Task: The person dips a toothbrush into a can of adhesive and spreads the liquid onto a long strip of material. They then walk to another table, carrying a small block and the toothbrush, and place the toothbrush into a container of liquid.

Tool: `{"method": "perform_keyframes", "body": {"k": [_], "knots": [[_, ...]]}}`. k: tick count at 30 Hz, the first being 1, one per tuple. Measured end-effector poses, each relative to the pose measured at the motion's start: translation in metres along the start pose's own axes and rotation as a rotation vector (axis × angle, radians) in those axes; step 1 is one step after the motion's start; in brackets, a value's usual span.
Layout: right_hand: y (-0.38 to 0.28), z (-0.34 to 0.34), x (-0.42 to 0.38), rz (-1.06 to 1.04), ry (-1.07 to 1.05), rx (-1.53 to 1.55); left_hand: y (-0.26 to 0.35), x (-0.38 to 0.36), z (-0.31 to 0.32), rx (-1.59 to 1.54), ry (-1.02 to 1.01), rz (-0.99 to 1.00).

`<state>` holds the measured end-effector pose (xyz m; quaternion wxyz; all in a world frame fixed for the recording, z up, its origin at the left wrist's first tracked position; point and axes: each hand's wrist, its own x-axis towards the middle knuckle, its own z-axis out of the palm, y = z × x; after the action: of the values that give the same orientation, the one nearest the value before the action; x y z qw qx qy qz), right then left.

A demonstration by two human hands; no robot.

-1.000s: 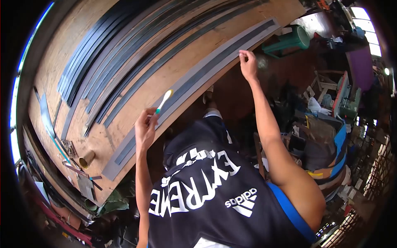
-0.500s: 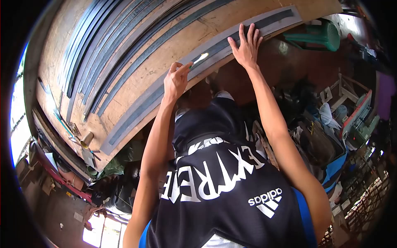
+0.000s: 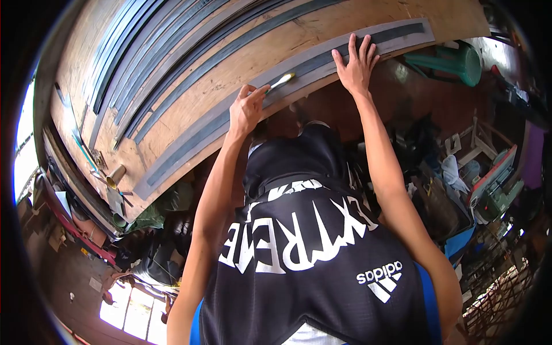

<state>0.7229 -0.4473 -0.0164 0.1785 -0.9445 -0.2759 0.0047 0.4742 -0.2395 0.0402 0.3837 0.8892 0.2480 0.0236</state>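
Observation:
My left hand pinches a slim brush with a pale head and yellowish tip. The brush lies low over a long dark strip, which runs along the middle of a wider grey strip. Both strips stretch in a diagonal along the near edge of the wooden table. Farther to the right, my right hand rests with fingers spread on the grey strip, fingertips reaching the dark one.
Several long dark strips lie side by side across the table's far part. A small cup-like container and tools sit at its left corner. Past the right edge stands a green stool. Cluttered belongings and a red-edged machine fill the right side.
The whole view has shifted slightly, so the table and strips sit farther right. The left hand still holds the brush, its head turned a little; the right hand stays spread on the strip.

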Motion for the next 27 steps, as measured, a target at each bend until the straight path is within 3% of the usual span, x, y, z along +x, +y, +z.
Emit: {"method": "perform_keyframes", "body": {"k": [16, 27], "knots": [[0.005, 0.001, 0.005, 0.007, -0.038, -0.054, -0.038, -0.043, -0.028, 0.068, 0.040, -0.047], [0.006, -0.006, 0.008, 0.018, -0.083, -0.074, -0.089, -0.091, -0.074, 0.275, 0.014, -0.019]]}}
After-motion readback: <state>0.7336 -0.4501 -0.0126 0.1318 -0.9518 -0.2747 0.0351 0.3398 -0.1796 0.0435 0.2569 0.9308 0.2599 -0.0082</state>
